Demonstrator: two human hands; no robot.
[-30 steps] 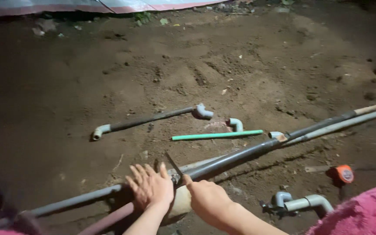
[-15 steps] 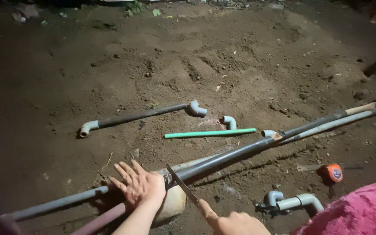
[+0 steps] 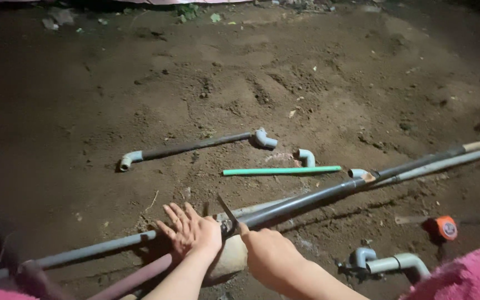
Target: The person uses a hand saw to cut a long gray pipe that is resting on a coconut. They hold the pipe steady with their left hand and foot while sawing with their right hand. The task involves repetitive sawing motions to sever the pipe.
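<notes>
The left hand (image 3: 191, 233), fingers spread open, presses flat on the long grey pipe (image 3: 306, 201) lying across a pale stone (image 3: 230, 259) on the dirt ground (image 3: 240, 83), steadying it. The right hand (image 3: 270, 255) is closed on a saw blade (image 3: 227, 210) set across the pipe. An orange round tape measure (image 3: 446, 227) lies toward the ground's right edge.

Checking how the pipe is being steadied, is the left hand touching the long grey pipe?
Touching. The head view shows the left hand pressed flat, fingers spread, on the long grey pipe, which runs straight under the palm with no gap.

Saw blade (image 3: 227, 210) handle hidden in right hand (image 3: 270, 258)
</notes>
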